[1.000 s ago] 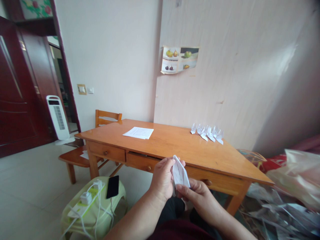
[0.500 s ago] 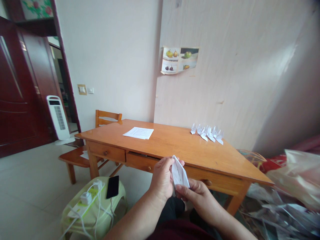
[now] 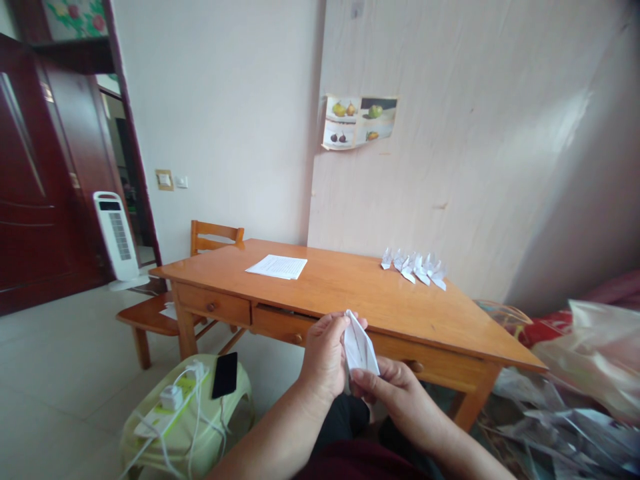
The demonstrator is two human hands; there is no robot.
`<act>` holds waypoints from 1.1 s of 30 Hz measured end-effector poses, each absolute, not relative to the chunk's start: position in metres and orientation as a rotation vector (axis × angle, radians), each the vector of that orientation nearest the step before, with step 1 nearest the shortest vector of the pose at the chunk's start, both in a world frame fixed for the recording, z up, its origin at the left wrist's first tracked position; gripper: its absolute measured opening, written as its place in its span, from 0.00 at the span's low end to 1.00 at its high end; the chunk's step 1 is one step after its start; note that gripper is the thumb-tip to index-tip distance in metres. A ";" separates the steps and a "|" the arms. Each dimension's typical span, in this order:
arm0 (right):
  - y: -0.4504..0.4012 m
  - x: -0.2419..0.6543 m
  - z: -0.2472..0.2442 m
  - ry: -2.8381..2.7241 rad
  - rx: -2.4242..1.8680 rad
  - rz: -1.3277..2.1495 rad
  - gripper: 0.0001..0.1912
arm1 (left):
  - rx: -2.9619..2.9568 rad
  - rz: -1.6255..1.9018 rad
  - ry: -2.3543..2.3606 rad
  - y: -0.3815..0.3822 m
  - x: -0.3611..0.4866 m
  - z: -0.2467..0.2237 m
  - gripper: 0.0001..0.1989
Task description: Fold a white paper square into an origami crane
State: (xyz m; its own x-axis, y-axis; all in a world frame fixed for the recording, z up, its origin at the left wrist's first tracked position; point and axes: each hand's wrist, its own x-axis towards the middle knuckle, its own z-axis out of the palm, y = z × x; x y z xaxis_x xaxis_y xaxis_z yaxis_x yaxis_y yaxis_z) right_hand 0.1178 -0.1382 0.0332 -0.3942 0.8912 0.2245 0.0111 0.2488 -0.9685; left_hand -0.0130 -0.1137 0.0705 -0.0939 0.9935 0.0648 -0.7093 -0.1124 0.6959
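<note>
A folded piece of white paper (image 3: 361,348), narrow at the top and wider below, is held between both hands in front of the table edge. My left hand (image 3: 325,347) pinches its upper left side near the tip. With thumb and fingers, my right hand (image 3: 383,380) grips the lower end. Fingers behind the paper are partly hidden. On the wooden table (image 3: 340,287), several folded white paper pieces (image 3: 415,267) stand grouped at the far right. A stack of printed sheets (image 3: 277,267) lies toward the left of the tabletop.
A pale green stool (image 3: 237,380) at lower left carries a power strip (image 3: 160,419), white cables and a black phone (image 3: 225,375). A wooden chair (image 3: 150,313) stands by the table's left end. Plastic bags (image 3: 590,360) are piled at right.
</note>
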 end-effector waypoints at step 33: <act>-0.139 0.116 0.027 -1.647 -0.843 1.277 0.21 | 0.598 1.635 0.636 -0.111 -0.014 0.065 0.13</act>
